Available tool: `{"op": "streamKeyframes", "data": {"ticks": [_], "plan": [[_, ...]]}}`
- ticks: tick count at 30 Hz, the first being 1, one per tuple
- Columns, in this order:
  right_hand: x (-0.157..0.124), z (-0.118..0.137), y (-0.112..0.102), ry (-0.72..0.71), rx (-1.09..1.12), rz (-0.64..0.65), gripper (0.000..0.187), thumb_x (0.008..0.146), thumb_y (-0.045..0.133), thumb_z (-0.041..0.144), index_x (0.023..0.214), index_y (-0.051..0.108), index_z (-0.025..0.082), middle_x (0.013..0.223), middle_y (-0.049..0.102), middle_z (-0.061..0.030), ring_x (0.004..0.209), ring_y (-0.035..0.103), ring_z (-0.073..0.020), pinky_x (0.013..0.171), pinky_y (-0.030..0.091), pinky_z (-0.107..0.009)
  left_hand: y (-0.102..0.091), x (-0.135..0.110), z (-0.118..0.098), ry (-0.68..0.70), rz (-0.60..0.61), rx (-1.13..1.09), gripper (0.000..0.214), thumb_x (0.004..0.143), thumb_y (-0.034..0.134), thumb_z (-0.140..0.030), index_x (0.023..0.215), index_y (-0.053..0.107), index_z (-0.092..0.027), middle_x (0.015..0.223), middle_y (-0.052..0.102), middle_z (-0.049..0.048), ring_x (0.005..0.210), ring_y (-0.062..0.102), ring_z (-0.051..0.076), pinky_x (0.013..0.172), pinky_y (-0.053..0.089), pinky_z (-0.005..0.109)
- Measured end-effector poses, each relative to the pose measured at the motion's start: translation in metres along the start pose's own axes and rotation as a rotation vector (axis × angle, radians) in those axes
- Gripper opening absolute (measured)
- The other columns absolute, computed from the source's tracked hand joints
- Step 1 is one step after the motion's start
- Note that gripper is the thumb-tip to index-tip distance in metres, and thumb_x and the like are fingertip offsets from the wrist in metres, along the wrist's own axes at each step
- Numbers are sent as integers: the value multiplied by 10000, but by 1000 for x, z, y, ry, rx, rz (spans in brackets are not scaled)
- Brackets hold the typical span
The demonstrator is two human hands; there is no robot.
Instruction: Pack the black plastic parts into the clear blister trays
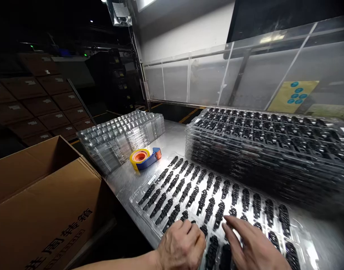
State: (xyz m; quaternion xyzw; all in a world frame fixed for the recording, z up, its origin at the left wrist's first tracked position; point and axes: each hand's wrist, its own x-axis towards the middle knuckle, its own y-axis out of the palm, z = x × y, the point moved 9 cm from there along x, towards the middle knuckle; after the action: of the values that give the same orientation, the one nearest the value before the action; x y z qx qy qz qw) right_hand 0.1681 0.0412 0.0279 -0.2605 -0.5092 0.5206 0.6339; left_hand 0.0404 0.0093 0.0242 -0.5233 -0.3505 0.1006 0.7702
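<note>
A clear plastic tray lies on the metal table in front of me, its pockets filled with several small black plastic parts. My left hand rests at the tray's near edge with fingers curled over the parts in the front rows. My right hand lies flat beside it, fingers spread and pointing left across the parts. Whether either hand pinches a part is hidden by the fingers.
A tall stack of filled trays stands at the right rear. A stack of empty clear trays sits at the left rear, with a yellow tape roll in a blue dispenser before it. An open cardboard box stands left of the table.
</note>
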Motion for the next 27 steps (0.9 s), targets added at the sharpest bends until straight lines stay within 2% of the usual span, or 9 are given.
{"op": "streamKeyframes", "data": {"ticks": [3, 6, 9, 11, 14, 18, 22, 24, 27], "plan": [[28, 2, 29, -54, -92, 168, 355, 911, 409, 370, 1091, 659, 194, 1008, 701, -52, 887, 639, -209, 672, 560, -327, 16, 0, 1, -14, 127, -44, 120, 870, 407, -149, 893, 522, -123, 709, 495, 33, 598, 461, 166, 478, 349, 285], [44, 8, 51, -111, -132, 280, 300, 858, 501, 287, 1094, 658, 188, 1053, 691, -42, 997, 589, -247, 804, 523, -393, 30, -5, 9, -64, 338, -137, 57, 866, 477, -173, 912, 503, -154, 784, 542, 32, 675, 511, 177, 554, 420, 290], [48, 9, 60, -132, -143, 289, 293, 828, 543, 283, 1080, 662, 195, 1118, 670, -33, 1109, 523, -293, 890, 471, -450, 29, -11, 19, -98, 515, -349, 261, 811, 579, -260, 1039, 479, -180, 925, 568, 42, 779, 539, 187, 648, 461, 289], [47, 7, 62, -130, -154, 284, 304, 846, 517, 292, 1092, 655, 180, 1140, 658, -48, 1130, 501, -311, 884, 462, -468, 20, -12, 26, -94, 549, -508, 371, 778, 599, -253, 1114, 453, -194, 1002, 565, 43, 826, 537, 176, 700, 464, 271], [44, 8, 66, -144, -159, 284, 309, 853, 507, 292, 1095, 653, 168, 1133, 656, -61, 1106, 508, -302, 866, 467, -452, 12, -11, 40, -151, 534, -606, 323, 780, 534, -146, 1090, 468, -207, 1016, 572, 33, 858, 525, 166, 750, 457, 260], [44, 11, 68, -161, -165, 258, 302, 830, 539, 296, 1076, 665, 177, 1130, 657, -60, 1109, 510, -298, 896, 459, -452, 20, -8, 39, -213, 496, -590, 305, 727, 552, -142, 1025, 505, -186, 1001, 584, 46, 870, 507, 198, 749, 468, 295], [38, 6, 52, -195, -157, 162, 320, 873, 478, 350, 1067, 665, 178, 1119, 664, -67, 1091, 536, -280, 881, 473, -441, 14, -9, 45, -228, 371, -608, 337, 714, 567, -139, 1048, 541, -172, 1027, 587, 60, 891, 504, 207, 769, 477, 318], [25, 8, 35, -301, -127, 43, 361, 885, 465, 411, 1111, 642, 192, 1119, 669, -51, 1087, 550, -268, 864, 478, -417, 3, -19, 74, -299, 248, -611, 321, 762, 533, -124, 1079, 557, -165, 1044, 592, 69, 914, 514, 202, 806, 471, 329], [-10, 24, 21, -535, -60, -112, 368, 861, 519, 386, 1213, 571, 292, 1120, 676, 36, 1097, 563, -244, 854, 455, -371, -14, -53, 141, -487, 109, -512, 255, 841, 483, -125, 1071, 589, -157, 1049, 615, 78, 968, 538, 209, 875, 450, 374]]}}
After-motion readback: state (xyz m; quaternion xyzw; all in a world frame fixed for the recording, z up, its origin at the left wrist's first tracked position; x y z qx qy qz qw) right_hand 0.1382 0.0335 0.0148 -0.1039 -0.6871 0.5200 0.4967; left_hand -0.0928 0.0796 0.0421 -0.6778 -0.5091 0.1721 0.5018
